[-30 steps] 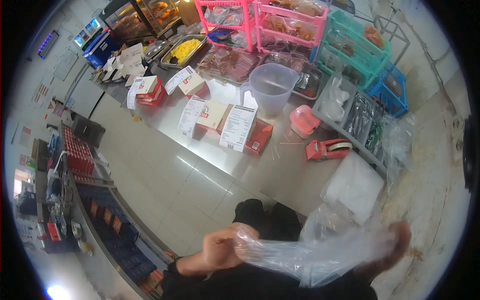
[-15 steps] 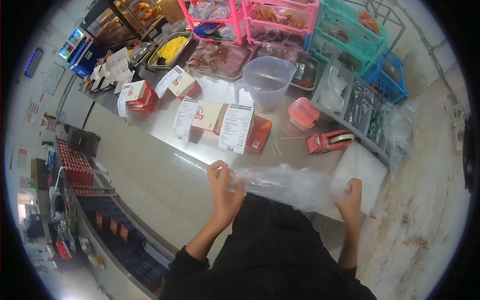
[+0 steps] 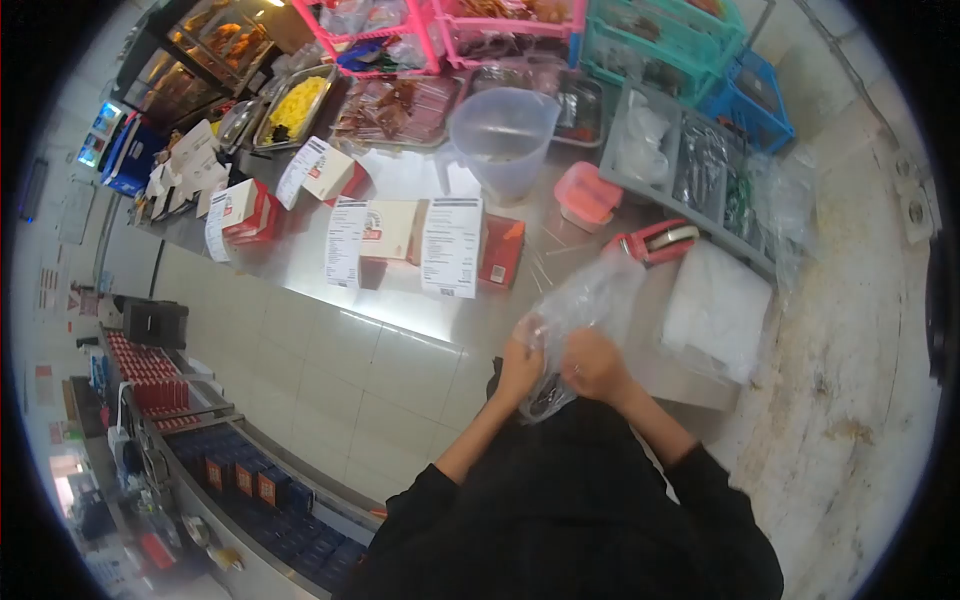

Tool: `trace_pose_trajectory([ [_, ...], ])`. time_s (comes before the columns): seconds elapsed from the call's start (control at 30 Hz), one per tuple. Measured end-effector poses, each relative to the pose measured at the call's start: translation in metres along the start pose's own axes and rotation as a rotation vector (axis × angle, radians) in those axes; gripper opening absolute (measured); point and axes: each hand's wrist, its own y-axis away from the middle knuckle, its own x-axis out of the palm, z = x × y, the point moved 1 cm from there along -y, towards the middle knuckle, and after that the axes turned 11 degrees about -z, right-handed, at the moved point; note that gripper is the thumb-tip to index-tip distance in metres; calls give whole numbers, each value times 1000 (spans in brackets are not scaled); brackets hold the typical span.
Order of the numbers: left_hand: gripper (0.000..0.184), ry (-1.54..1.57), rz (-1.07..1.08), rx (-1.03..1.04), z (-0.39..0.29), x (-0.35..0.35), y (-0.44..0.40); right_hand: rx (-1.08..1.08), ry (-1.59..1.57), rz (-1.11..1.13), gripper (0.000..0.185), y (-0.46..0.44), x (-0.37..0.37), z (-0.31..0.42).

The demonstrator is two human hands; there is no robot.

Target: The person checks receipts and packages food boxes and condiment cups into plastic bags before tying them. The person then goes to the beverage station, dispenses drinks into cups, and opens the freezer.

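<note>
I find left hand (image 3: pixel 524 360) and right hand (image 3: pixel 592 364) each pinching a clear plastic bag (image 3: pixel 598 292) over the counter's (image 3: pixel 542 232) near edge; bag is in hand, its opening I cannot confirm; receipt-bearing boxes (image 3: pixel 390 230) stand outside it.

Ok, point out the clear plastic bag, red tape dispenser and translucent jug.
Clear plastic bag (image 3: pixel 594 295): head view, upper part.
Red tape dispenser (image 3: pixel 640 247): head view, body.
Translucent jug (image 3: pixel 510 177): head view, lower wall.
</note>
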Motion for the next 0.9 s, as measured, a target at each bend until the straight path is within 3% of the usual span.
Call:
trace_pose_trajectory([
  [0.03,38,166,42,-301,4,3,5,-235,-420,312,44,23,23,-2],
  [0.07,38,352,-31,-602,-7,-16,0,-201,-411,312,44,37,38,-8],
  [0.13,39,580,-240,-817,-31,-66,-18,506,17,312,51,47,61,-33],
  [0.17,41,639,-385,-727,-39,-77,-21,525,28,314,51,41,53,-39],
  [0.2,41,637,-368,-731,-53,-72,-11,545,13,404,55,29,42,-42],
  [0.23,42,-53,-610,-214,-75,-66,5,566,-8,491,59,22,38,-41],
  [0.27,41,-229,-503,274,-97,-57,9,579,-6,482,59,18,44,-40],
  [0.3,41,-369,-429,774,-118,-47,16,545,11,541,66,15,55,-37],
  [0.33,39,19,-46,1138,-133,-39,24,510,28,610,72,21,65,-38],
  [0.37,36,-186,248,867,-125,-15,19,519,34,613,72,32,78,-44],
  [0.4,33,-382,527,582,-104,15,5,734,-135,502,81,46,96,-55],
  [0.47,28,-592,355,501,-40,38,-34,954,-297,359,91,64,90,-72],
  [0.5,34,-637,370,264,-23,27,-43,611,-231,221,86,78,66,-85],
  [0.53,52,-501,584,68,7,18,-47,445,-195,165,83,85,47,-84],
  [0.57,52,-489,594,78,-3,18,-43,281,-146,99,81,92,28,-84],
  [0.6,59,-479,615,170,-24,13,-42,345,45,290,71,83,14,-77],
  [0.63,67,-472,632,263,-45,9,-43,510,172,389,62,78,15,-69],
  [0.67,85,-531,754,212,-63,14,-44,662,310,508,53,73,16,-61],
  [0.7,85,-531,751,226,-65,25,-42,915,381,531,47,67,25,-51],
  [0.77,85,-720,579,627,-51,46,-31,427,497,702,43,57,32,-27],
  [0.8,77,-659,509,670,-29,57,-22,431,496,700,43,58,32,-20],
  [0.83,77,-659,508,674,-31,56,-20,414,556,625,38,56,31,-17],
  [0.9,87,-897,784,314,-33,55,-21,380,616,543,34,48,17,-34],
])
